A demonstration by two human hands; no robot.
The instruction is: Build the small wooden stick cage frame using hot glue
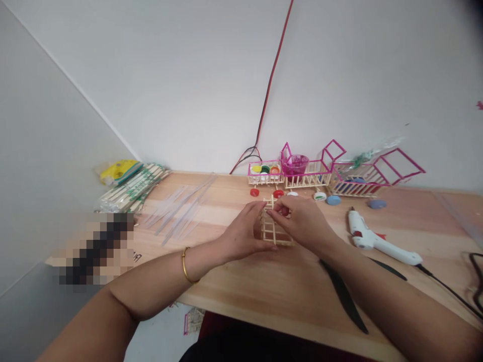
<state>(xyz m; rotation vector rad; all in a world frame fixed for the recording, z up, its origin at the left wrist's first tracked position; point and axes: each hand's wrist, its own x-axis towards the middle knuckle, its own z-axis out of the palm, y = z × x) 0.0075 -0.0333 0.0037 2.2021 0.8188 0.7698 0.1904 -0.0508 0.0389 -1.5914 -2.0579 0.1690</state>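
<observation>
The left hand (pixel 243 234) grasps a small stick frame (pixel 274 230) between thumb and fingers, near the front middle of the desk (pixel 226 284). The right hand (pixel 304 218) bends its fingertips to the frame's upper part; whether its grip pinches a stick there I cannot tell. Behind them, by the wall, stand stick carts with pink handles (pixel 311 167). A white glue gun (pixel 388 247) lies to the right, clear strips (pixel 180 213) and bundled sticks (pixel 130 193) to the left.
</observation>
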